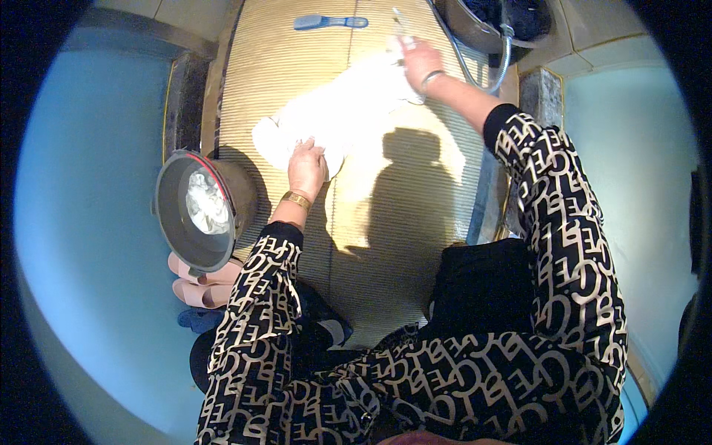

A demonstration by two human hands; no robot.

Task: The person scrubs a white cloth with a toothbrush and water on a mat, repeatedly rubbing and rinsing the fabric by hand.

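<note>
A white cloth [345,100], washed out by bright light, lies spread over a ribbed yellowish mat [261,50]. My left hand [306,167] grips its near edge with bent fingers. At the cloth's far right end is my right hand [421,62], blurred, closed around a slim pale object [398,20] whose kind is unclear. Some white material shows beside those fingers. Beyond the cloth lies a blue scrubbing brush [328,22] with a handle, touched by neither hand.
On the left a grey bucket [167,222] holds crumpled white fabric [207,201]. Pink slippers [203,292] and a dark blue slipper [199,320] sit beside it. A large round container [464,28] stands at upper right, with a flexible metal hose [507,53] over its rim.
</note>
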